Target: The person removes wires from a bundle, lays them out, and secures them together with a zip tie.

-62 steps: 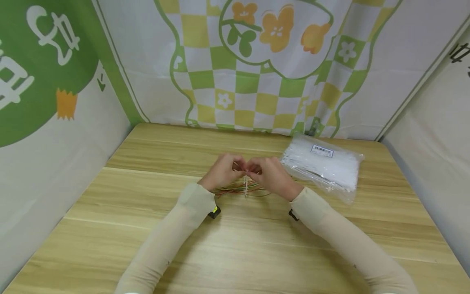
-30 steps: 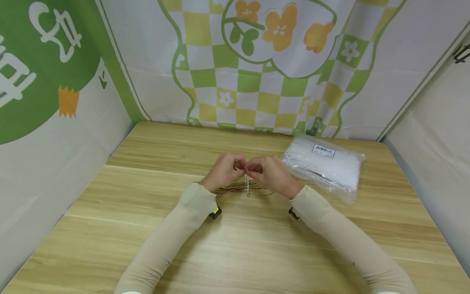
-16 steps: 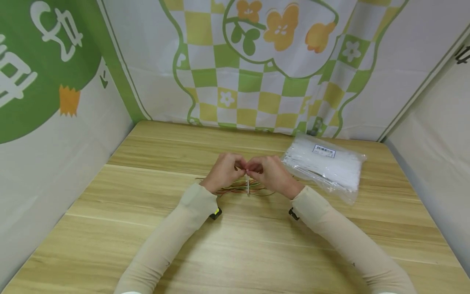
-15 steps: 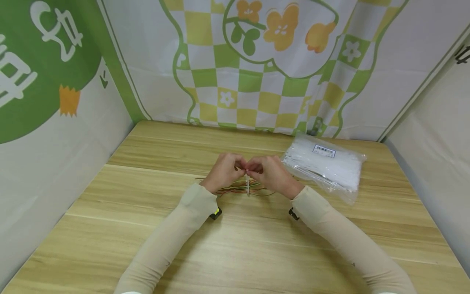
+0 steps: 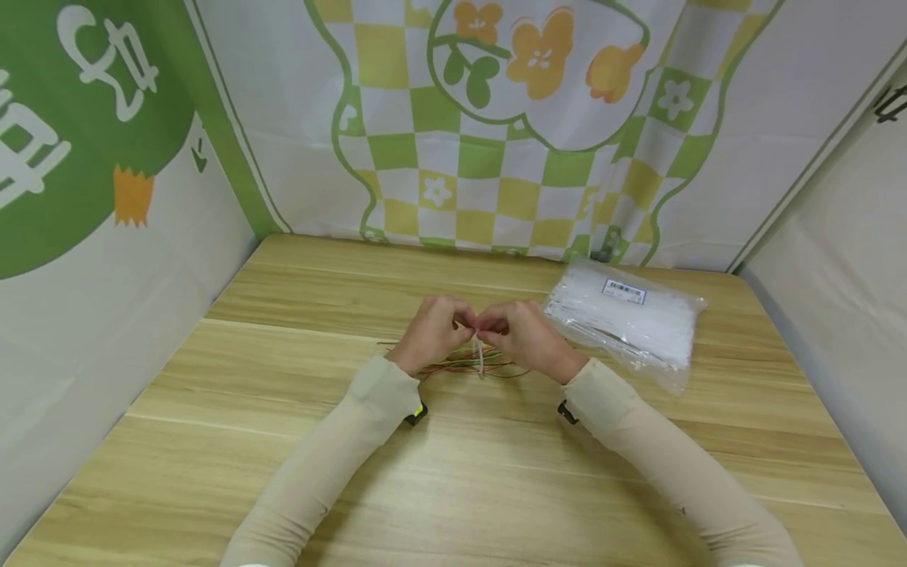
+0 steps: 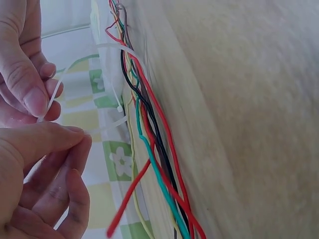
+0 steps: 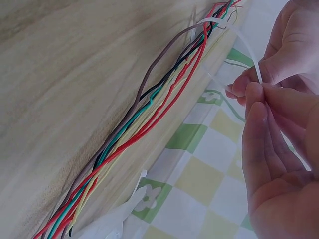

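A bundle of red, black, green, yellow and brown wires (image 5: 457, 365) (image 6: 169, 137) (image 7: 144, 127) lies on the table. One white cable tie (image 5: 481, 359) (image 6: 61, 82) (image 7: 247, 42) loops loosely around the bundle, its two ends raised above the wires. My left hand (image 5: 434, 335) (image 6: 42, 174) pinches one end between thumb and index finger. With thumb and forefinger my right hand (image 5: 524, 337) (image 7: 284, 144) pinches the other end, its fingertips meeting the left ones. The fingers hide where the ends come together, so I cannot tell whether the tie is threaded.
A clear plastic bag (image 5: 652, 327) of white cable ties, with a barcode label (image 5: 624, 291), lies behind the right hand. A checkered curtain (image 5: 489, 181) hangs at the back edge of the wooden table (image 5: 460, 488). Printed fabric walls stand on both sides.
Both hands keep pinching the tie ends in nearly the same spot. The tie's loop has tilted slightly, its lower part shifting a little to the right.
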Demonstrator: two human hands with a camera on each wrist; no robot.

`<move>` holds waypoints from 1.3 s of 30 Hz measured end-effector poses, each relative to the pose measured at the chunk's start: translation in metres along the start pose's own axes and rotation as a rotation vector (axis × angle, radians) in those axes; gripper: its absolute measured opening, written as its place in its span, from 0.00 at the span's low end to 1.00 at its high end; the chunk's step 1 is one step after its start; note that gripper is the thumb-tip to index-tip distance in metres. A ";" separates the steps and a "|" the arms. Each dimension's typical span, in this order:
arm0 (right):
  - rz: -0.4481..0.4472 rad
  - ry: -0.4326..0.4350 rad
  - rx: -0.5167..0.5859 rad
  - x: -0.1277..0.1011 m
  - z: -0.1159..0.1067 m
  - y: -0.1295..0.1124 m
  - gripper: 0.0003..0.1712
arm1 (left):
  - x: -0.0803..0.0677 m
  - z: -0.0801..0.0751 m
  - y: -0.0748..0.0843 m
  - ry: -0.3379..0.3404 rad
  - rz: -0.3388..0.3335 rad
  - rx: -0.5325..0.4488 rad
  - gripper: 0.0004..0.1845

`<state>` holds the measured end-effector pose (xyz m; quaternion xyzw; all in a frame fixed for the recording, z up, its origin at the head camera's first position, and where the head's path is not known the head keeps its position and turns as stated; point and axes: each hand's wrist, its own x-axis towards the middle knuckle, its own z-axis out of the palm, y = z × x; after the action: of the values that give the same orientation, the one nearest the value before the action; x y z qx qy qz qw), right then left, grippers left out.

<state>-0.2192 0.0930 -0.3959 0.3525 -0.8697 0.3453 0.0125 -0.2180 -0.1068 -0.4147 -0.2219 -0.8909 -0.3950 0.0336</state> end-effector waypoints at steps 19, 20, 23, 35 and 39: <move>-0.027 0.008 -0.006 0.001 0.002 0.005 0.05 | -0.002 0.002 -0.002 0.047 0.003 -0.110 0.18; -0.032 0.014 -0.012 0.001 0.002 0.006 0.05 | -0.003 0.002 -0.002 0.046 0.001 -0.123 0.17; -0.063 0.036 -0.049 0.002 0.002 0.005 0.04 | -0.004 0.001 -0.003 0.029 -0.005 -0.190 0.15; -0.105 0.080 -0.260 0.003 0.002 0.008 0.02 | -0.006 0.008 0.003 -0.008 -0.029 -0.313 0.13; -0.084 0.058 -0.307 0.002 0.002 0.005 0.03 | -0.004 0.011 0.004 0.015 -0.021 -0.279 0.13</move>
<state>-0.2233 0.0937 -0.4001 0.3725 -0.8960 0.2175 0.1057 -0.2115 -0.0978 -0.4203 -0.2124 -0.8293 -0.5168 0.0049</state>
